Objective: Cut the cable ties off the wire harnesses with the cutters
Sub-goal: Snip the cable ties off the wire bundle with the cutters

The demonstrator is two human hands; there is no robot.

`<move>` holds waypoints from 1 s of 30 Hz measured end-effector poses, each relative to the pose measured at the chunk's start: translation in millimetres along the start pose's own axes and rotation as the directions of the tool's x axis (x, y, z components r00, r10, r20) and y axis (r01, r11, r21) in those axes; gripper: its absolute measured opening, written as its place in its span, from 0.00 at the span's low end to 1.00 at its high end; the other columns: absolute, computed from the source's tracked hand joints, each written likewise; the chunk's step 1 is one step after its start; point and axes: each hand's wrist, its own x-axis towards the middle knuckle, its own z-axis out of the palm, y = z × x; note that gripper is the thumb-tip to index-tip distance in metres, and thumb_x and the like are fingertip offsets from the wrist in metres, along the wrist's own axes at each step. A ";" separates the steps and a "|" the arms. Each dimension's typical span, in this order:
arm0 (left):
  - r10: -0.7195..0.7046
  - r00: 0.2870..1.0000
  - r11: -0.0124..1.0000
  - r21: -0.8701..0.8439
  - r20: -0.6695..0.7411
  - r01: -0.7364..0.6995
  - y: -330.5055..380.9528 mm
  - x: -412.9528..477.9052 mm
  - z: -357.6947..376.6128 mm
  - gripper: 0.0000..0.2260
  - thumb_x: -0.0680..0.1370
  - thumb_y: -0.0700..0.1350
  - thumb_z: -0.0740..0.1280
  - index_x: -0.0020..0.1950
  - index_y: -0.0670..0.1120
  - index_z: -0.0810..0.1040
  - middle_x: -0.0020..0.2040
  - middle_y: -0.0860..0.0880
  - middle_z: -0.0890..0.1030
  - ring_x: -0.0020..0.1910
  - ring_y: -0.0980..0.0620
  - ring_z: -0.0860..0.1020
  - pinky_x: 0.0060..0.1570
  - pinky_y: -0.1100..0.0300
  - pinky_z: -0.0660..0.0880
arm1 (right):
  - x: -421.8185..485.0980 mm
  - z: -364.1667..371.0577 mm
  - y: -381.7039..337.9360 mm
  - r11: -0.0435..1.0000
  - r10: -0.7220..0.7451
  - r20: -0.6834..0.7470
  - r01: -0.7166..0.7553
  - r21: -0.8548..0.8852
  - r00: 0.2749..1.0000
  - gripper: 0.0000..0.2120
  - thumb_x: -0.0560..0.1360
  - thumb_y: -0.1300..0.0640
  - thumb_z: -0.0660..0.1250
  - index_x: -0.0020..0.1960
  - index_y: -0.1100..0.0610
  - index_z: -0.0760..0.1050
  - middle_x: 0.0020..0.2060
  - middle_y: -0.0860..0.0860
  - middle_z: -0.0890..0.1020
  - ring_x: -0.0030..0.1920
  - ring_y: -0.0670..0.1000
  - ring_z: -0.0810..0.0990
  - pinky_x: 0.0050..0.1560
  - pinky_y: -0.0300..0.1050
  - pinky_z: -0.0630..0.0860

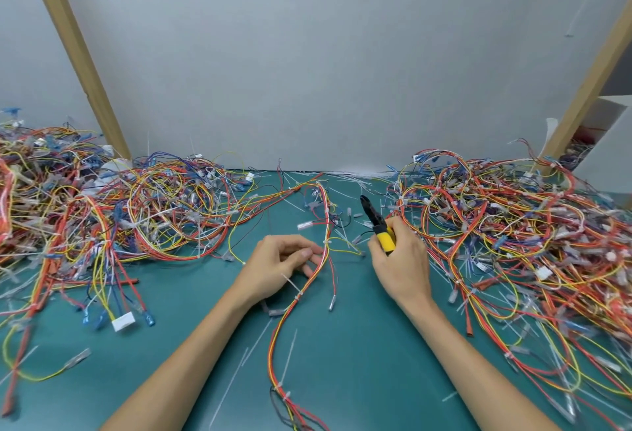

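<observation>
left hand [278, 259] pinches harness [309, 285] | right hand [402, 259] grips cutters [378, 223] (yellow handles)

Legible text: none in this view.
Cutters [386, 241]: no brand or number can be made out on the yellow handles.
Wire harnesses [496, 218]: sleeves too small and blurred to read.
White connector [123, 323]: lettering indistinguishable.

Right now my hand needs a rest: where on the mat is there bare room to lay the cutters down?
Barest is the teal mat between the red-orange-yellow wire harness and the right forearm. A smaller patch lies between the left forearm and the white plastic connector. Crowded: the tangled wire piles at left and right.
</observation>
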 end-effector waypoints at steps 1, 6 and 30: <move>0.006 1.000 1.000 0.016 0.023 -0.006 0.4 -0.6 -0.4 0.11 0.80 0.32 0.62 0.52 0.41 0.83 0.41 0.52 0.85 0.35 0.56 0.81 0.41 0.70 0.74 | 0.2 0.1 0.1 1.000 -0.001 0.004 0.001 -0.001 1.000 0.11 0.73 0.56 0.69 0.42 0.49 0.66 0.31 0.43 0.71 0.34 0.42 0.70 0.31 0.40 0.62; 0.113 0.993 0.962 0.246 0.045 -0.121 1.3 -4.0 3.6 0.25 0.79 0.30 0.60 0.65 0.57 0.77 0.51 0.58 0.84 0.42 0.58 0.82 0.50 0.64 0.75 | -0.4 1.8 1.3 0.999 -0.006 0.039 0.008 -0.042 0.999 0.09 0.74 0.56 0.68 0.46 0.49 0.67 0.36 0.45 0.73 0.38 0.51 0.71 0.36 0.45 0.62; -0.003 0.982 0.835 0.541 0.187 -0.100 9.7 -25.2 -16.8 0.05 0.71 0.46 0.66 0.44 0.52 0.80 0.41 0.53 0.82 0.38 0.59 0.77 0.40 0.66 0.72 | -1.0 -9.3 -4.8 0.768 0.237 0.047 -0.217 0.603 0.970 0.03 0.70 0.58 0.63 0.38 0.54 0.73 0.25 0.46 0.75 0.27 0.48 0.72 0.29 0.43 0.71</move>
